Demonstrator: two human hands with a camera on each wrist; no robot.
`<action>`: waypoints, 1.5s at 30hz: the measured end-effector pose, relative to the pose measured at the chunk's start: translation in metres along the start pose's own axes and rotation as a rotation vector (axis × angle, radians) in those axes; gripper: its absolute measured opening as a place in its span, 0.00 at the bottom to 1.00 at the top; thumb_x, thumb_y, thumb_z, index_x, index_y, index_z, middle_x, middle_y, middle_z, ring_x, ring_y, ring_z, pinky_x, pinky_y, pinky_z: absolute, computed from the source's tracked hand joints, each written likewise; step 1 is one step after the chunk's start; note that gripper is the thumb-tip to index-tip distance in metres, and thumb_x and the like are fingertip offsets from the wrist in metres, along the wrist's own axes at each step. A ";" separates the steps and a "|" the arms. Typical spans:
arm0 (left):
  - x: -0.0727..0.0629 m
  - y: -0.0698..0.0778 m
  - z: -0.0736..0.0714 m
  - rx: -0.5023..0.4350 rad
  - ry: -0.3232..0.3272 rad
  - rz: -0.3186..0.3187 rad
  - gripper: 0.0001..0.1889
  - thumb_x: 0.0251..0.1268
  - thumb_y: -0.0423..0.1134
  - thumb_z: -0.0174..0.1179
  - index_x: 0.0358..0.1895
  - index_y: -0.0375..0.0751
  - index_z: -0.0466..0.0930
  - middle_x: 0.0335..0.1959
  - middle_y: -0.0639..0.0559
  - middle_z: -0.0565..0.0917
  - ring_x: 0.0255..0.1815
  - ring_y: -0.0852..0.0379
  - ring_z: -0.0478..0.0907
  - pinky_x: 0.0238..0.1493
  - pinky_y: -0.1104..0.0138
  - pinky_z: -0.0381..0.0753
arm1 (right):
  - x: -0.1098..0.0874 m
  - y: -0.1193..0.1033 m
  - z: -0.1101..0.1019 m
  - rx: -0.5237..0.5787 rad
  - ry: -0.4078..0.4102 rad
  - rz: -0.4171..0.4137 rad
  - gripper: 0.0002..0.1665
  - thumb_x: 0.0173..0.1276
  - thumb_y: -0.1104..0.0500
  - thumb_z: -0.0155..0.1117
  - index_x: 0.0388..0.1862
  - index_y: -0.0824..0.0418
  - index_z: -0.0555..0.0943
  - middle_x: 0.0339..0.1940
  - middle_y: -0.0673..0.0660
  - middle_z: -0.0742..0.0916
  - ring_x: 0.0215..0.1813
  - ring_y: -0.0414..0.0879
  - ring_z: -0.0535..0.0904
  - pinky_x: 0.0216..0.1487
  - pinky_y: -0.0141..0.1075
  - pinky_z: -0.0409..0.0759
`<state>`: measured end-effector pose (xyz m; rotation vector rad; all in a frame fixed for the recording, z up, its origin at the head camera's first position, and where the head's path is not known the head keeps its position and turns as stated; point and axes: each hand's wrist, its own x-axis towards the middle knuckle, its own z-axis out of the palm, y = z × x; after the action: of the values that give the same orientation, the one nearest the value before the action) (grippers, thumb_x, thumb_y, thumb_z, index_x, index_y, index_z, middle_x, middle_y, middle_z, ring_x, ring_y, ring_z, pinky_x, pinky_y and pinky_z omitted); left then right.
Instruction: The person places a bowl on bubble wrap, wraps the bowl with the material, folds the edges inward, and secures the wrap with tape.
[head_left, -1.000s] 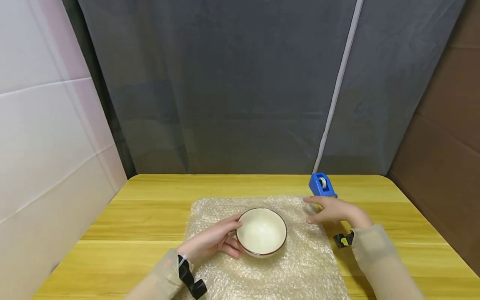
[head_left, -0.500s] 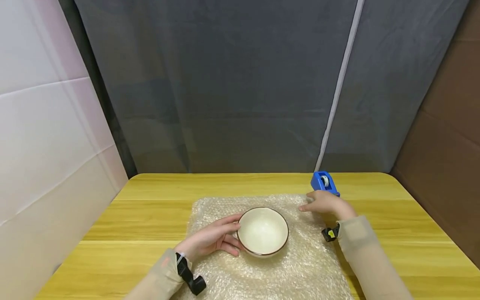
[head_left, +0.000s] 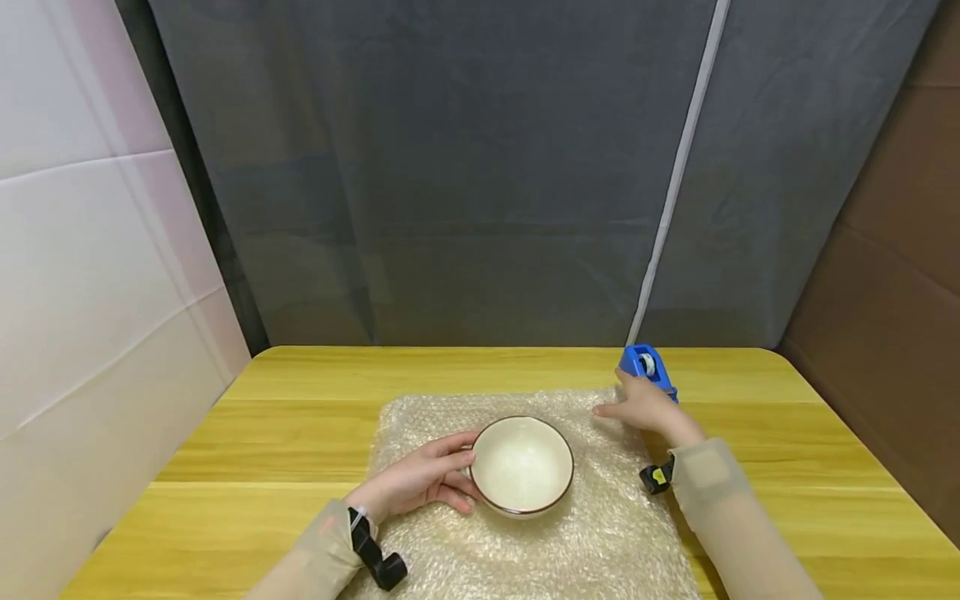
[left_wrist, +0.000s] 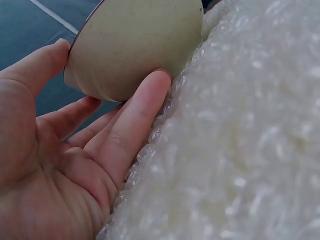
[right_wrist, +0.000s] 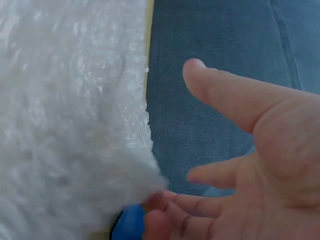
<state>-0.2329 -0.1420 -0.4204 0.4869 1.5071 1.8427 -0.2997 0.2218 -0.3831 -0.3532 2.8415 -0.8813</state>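
Observation:
A cream bowl point(head_left: 522, 465) with a brown rim stands upright on a sheet of bubble wrap point(head_left: 592, 542). My left hand point(head_left: 420, 479) holds the bowl's left side. In the left wrist view the thumb point(left_wrist: 52, 57) is at the rim, and the fingers point(left_wrist: 137, 117) lie along the outer wall point(left_wrist: 145, 45). My right hand point(head_left: 651, 412) is at the far right corner of the wrap, thumb spread away from the fingers. In the right wrist view its lower fingertips meet the wrap's corner point(right_wrist: 145, 182), which partly hides them.
Just behind the right hand stands a blue tape dispenser point(head_left: 654, 367) with a white roll, near the back edge of the wooden table point(head_left: 300, 442). A dark grey curtain point(head_left: 465, 183) hangs behind. Pale panels point(head_left: 97, 275) flank the left, a brown one point(head_left: 892, 275) the right.
My right hand has moved left and slightly away, from beside the wrap to its far right corner, overlapping the tape dispenser. The left hand and bowl have stayed nearly still.

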 end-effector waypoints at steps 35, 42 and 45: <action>-0.002 -0.003 0.001 0.029 0.016 0.011 0.32 0.76 0.42 0.49 0.76 0.36 0.48 0.49 0.34 0.80 0.41 0.48 0.84 0.39 0.61 0.85 | -0.024 -0.036 -0.029 0.207 0.220 -0.122 0.15 0.67 0.54 0.65 0.38 0.67 0.87 0.33 0.57 0.87 0.33 0.50 0.84 0.31 0.38 0.81; 0.001 -0.003 0.005 0.043 0.008 0.020 0.32 0.76 0.42 0.48 0.76 0.35 0.48 0.49 0.35 0.80 0.40 0.49 0.84 0.39 0.61 0.85 | -0.037 -0.052 -0.033 0.214 0.218 -0.229 0.12 0.66 0.56 0.66 0.36 0.66 0.87 0.30 0.54 0.87 0.30 0.44 0.80 0.31 0.37 0.80; 0.002 -0.001 0.006 0.050 0.010 0.030 0.32 0.76 0.43 0.49 0.76 0.36 0.50 0.51 0.34 0.79 0.41 0.48 0.84 0.39 0.61 0.85 | -0.043 -0.061 -0.034 0.232 0.192 -0.280 0.11 0.66 0.57 0.66 0.35 0.64 0.87 0.30 0.53 0.87 0.31 0.44 0.79 0.32 0.37 0.80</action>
<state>-0.2299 -0.1368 -0.4198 0.5273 1.5642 1.8369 -0.2540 0.2027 -0.3171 -0.6807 2.8583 -1.3516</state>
